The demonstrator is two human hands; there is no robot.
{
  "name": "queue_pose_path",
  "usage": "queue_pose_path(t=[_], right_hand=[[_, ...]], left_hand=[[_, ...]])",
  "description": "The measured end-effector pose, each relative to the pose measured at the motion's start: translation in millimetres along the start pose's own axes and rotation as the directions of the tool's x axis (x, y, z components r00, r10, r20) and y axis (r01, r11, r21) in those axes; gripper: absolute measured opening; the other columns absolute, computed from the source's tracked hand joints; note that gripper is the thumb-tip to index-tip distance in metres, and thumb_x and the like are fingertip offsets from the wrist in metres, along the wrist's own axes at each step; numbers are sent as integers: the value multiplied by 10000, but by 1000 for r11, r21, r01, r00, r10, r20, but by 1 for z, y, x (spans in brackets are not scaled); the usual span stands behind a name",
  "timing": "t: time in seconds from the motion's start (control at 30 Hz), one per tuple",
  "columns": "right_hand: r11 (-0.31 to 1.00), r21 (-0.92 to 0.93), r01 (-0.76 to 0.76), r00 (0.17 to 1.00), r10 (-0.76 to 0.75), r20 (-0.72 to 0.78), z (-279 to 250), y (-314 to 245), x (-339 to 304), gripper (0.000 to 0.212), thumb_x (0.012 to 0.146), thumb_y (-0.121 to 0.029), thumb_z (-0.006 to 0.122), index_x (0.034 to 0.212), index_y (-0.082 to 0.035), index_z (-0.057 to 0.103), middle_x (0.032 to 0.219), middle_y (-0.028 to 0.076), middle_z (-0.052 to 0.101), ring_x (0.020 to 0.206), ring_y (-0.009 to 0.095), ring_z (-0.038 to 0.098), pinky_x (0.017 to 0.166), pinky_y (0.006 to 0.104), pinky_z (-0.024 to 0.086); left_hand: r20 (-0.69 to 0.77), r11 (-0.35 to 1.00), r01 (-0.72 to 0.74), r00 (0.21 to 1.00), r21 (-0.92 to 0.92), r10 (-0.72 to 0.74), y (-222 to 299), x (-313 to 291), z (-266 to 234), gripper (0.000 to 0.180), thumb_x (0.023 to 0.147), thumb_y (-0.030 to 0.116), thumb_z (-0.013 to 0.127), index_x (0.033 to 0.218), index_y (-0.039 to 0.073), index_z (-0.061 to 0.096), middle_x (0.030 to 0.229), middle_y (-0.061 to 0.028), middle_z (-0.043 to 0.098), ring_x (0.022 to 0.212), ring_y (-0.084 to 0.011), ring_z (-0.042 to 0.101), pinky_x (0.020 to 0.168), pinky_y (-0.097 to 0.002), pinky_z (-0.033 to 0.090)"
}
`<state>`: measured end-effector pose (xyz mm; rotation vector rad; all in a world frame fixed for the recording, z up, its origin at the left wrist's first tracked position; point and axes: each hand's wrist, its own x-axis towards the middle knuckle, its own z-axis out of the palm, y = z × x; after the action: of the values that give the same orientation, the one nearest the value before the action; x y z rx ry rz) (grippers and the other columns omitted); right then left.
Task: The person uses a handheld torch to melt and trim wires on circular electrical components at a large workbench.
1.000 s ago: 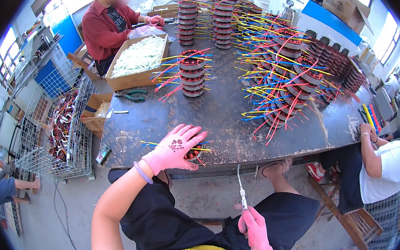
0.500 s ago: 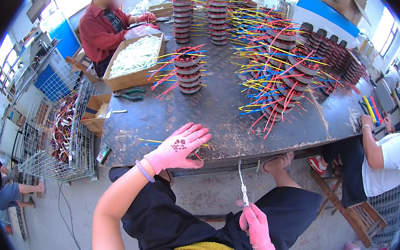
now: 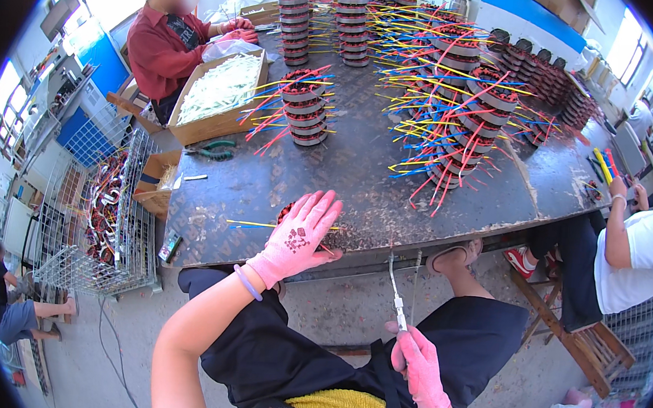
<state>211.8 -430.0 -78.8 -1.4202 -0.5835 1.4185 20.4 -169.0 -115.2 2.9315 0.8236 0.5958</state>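
My left hand (image 3: 299, 233), in a pink glove, lies palm down over a wound stator (image 3: 285, 213) at the table's near edge. Its fingers are stretched out, and the palm hides most of the stator. Yellow lead wires (image 3: 247, 222) stick out to the left of it. Lower right, over my lap, my right hand (image 3: 419, 368), also gloved in pink, is closed around a slim torch-like tool (image 3: 398, 302) with a pale body. Its thin bent metal nozzle points up toward the table edge, to the right of my left hand.
A short stator stack (image 3: 305, 118) stands mid-table, with more wired stacks (image 3: 456, 122) behind and right. Pliers (image 3: 214, 149) lie near a cardboard box (image 3: 218, 125) of white sleeves. A wire basket (image 3: 92, 262) stands at left. Co-workers are at far left (image 3: 165, 57) and right (image 3: 633, 255).
My left hand has shifted slightly, and more of the stator shows beside its fingers. My right hand holds the tool nearly still. The person at right has moved a forearm.
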Motion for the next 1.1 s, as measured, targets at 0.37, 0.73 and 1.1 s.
queue_pose_path(t=[0.37, 0.73, 1.1], right_hand=[[994, 109, -16, 998, 10, 55, -6, 8, -3, 359, 1053, -246, 532, 1303, 3, 602, 672, -51, 474, 598, 49, 395, 564, 215, 306], [995, 68, -78, 994, 72, 85, -2, 8, 8, 383, 1059, -284, 519, 1316, -9, 591, 697, -55, 465, 620, 43, 394, 570, 213, 303], [997, 16, -71, 989, 68, 132, 2, 12, 17, 385, 1062, -306, 506, 1301, -23, 610, 708, -42, 494, 641, 44, 414, 590, 209, 325]], left_hand=[[74, 1000, 21, 997, 9, -21, 0, 1, -12, 985, 754, 524, 772, 1473, -26, 384, 1532, -256, 366, 1422, -427, 350, 1193, -510, 265], [387, 880, 363, 892, -307, -234, -33, -8, -73, 906, 650, 230, 852, 1452, 61, 467, 1475, -204, 469, 1302, -372, 515, 1089, -398, 422], [345, 892, 306, 920, -333, -186, -46, -12, -60, 1060, 594, 317, 909, 1461, -32, 409, 1437, -215, 487, 1297, -382, 504, 1092, -414, 418]])
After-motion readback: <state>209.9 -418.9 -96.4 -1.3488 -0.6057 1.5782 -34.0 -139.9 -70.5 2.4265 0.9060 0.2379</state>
